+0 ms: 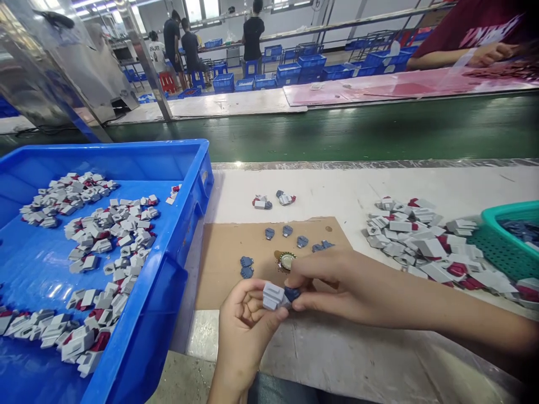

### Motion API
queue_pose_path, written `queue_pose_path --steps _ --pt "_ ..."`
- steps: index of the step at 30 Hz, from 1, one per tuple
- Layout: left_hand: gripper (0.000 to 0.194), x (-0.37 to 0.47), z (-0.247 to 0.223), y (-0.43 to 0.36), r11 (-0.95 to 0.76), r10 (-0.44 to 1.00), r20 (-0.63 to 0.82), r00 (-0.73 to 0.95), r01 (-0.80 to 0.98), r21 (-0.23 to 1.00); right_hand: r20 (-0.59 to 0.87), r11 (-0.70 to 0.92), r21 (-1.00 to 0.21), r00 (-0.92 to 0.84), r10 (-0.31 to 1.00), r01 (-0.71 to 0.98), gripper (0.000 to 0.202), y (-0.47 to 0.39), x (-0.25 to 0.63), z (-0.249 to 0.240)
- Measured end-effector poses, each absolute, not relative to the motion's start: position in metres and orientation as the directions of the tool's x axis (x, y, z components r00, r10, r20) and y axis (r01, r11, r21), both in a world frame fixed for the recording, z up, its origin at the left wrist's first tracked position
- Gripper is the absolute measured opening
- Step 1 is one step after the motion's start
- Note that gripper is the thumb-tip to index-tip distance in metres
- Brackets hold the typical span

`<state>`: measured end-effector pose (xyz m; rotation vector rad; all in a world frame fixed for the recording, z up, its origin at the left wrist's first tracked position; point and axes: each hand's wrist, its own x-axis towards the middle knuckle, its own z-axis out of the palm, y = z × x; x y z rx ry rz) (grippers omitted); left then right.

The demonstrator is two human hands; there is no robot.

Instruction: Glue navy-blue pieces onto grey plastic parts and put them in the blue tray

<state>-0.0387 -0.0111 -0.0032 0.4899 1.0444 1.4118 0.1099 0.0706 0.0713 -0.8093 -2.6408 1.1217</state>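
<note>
My left hand (248,325) is closed around a light grey plastic part (273,295) with a stepped, blocky shape. Against the right end of that part, my right hand (324,280) pinches a small dark blue plastic piece (292,293). Whether the two are joined cannot be seen behind the fingers. Just beyond my hands, a metal bottle cap (287,261) sits on a sheet of brown cardboard (223,292). Several loose dark blue pieces (302,241) are spread over the cardboard. Farther back on the table lie two grey parts (263,203) with blue and dark red pieces on them.
A large blue bin (177,241) at left holds many grey and dark red parts. A heap of similar parts (421,235) lies right, beside a green basket (497,241) of blue pieces. Beyond runs a green conveyor belt (337,134); a co-worker's hand (492,55) is across it.
</note>
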Motion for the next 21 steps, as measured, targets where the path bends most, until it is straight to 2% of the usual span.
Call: queue_pose_path --steps 3,8,12,17,21 --pt "0.028 -0.040 -0.004 -0.011 0.182 0.943 -0.306 -0.129 -0.572 0.800 -0.060 0.551 -0.735 -0.847 0.527 0.395 0.011 0.071 0.111 0.067" --pt "0.030 -0.038 -0.003 -0.010 0.131 0.939 -0.289 -0.184 -0.586 0.800 -0.053 0.538 -0.751 -0.847 0.529 0.383 0.010 0.074 0.110 0.064" --pt "0.030 -0.040 -0.005 -0.008 0.138 0.956 -0.262 -0.129 -0.591 0.795 -0.055 0.494 -0.775 -0.821 0.568 0.395 0.019 0.074 0.111 0.062" --pt "0.030 -0.047 -0.010 -0.007 0.151 0.979 -0.204 -0.014 -0.625 0.766 0.061 0.520 -0.807 -0.835 0.546 0.281 0.028 0.072 0.111 0.063" --pt "0.027 -0.048 -0.012 -0.007 0.147 0.977 -0.211 -0.027 -0.631 0.762 0.123 0.587 -0.765 -0.835 0.536 0.264 0.028 0.069 0.109 0.057"
